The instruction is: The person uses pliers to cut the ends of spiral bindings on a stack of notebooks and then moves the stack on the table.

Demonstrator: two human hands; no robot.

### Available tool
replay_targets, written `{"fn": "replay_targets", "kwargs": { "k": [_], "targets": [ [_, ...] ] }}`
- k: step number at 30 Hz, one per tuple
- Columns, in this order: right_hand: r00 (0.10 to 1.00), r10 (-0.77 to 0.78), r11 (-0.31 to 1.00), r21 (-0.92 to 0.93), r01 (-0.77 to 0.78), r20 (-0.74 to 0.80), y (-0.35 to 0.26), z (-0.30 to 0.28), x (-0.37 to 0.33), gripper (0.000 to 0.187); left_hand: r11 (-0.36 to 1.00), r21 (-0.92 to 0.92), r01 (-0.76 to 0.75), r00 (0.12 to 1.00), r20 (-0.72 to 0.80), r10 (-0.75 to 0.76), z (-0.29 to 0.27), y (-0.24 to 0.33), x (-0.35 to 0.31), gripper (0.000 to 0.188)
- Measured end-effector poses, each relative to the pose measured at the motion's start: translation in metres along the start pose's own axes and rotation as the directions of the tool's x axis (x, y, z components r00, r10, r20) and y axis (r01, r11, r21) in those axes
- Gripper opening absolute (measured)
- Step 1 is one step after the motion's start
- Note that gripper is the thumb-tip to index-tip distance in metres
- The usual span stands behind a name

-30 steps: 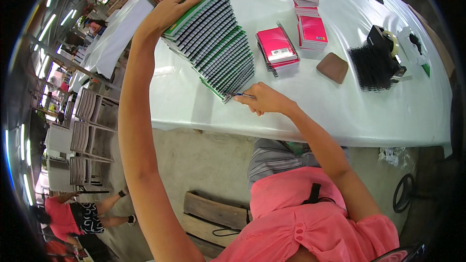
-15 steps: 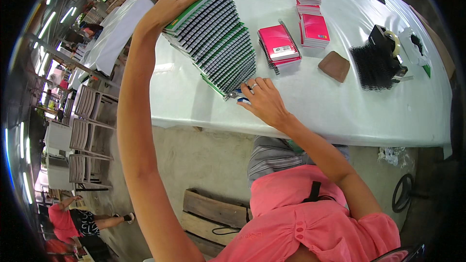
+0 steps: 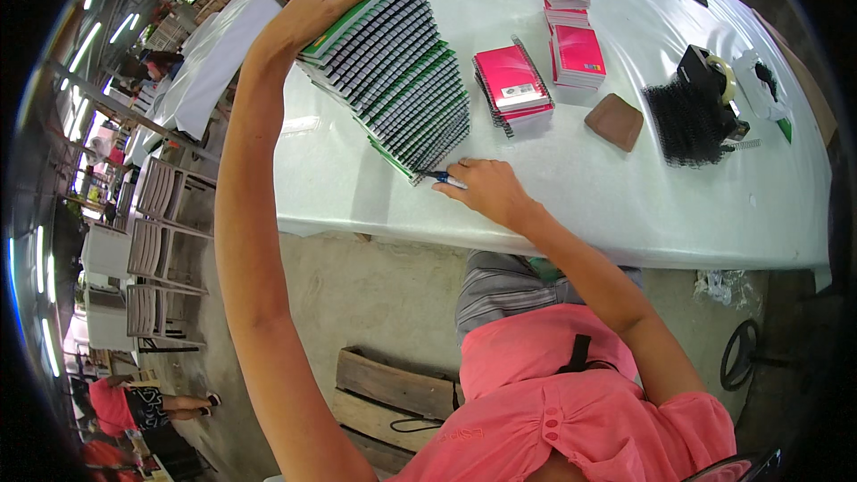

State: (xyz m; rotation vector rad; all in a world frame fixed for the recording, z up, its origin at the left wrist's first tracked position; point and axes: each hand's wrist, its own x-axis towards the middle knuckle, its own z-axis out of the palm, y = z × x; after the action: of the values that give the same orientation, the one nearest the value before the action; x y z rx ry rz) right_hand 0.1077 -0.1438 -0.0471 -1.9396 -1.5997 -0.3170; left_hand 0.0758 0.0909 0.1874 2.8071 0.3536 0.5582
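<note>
A tall leaning stack of green spiral notebooks [image 3: 393,71] stands on the table, its wire-bound edges toward me. My left hand [image 3: 332,4] lies on the top notebook, fingers stretched over the green cover. Down at the stack's foot, my right hand [image 3: 489,189] is closed round small pliers [image 3: 444,178] with blue handles. The pliers' tip touches or nearly touches the spiral end of a low notebook; exact contact is too small to tell. Right of the stack lie pink spiral notebooks [image 3: 511,77] with black coils.
Farther back are piles of pink notebooks [image 3: 578,54]. A brown pad [image 3: 615,122] lies to the right, beside a heap of black spiral coils [image 3: 683,125] and a tape roll [image 3: 721,80]. The white-covered table's [image 3: 571,232] near edge runs before my waist. A wooden bench [image 3: 393,384] stands below.
The pliers' handles, spread apart before, are now squeezed together in my right hand, which has dropped slightly. My left hand stays on the stack. A person at far left has shifted.
</note>
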Motion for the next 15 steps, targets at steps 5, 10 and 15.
{"fn": "replay_targets", "kwargs": {
  "k": [5, 10, 15],
  "targets": [
    [0.892, 0.192, 0.972, 0.047, -0.230, 0.410, -0.009, -0.013, 0.009, 0.039, 0.997, -0.070, 0.033, 0.999, 0.032, -0.031, -0.003, -0.001, -0.005, 0.073],
    [0.989, -0.085, 0.991, -0.111, 0.072, -0.118, -0.001, -0.009, -0.003, 0.039, 1.000, -0.028, -0.001, 0.998, 0.066, 0.003, -0.005, 0.005, -0.002, 0.071],
    [0.968, -0.204, 0.970, -0.160, 0.180, -0.149, 0.005, -0.005, 0.006, 0.042, 0.995, -0.074, 0.059, 0.996, 0.067, -0.055, -0.006, 0.002, -0.003, 0.071]
  ]
}}
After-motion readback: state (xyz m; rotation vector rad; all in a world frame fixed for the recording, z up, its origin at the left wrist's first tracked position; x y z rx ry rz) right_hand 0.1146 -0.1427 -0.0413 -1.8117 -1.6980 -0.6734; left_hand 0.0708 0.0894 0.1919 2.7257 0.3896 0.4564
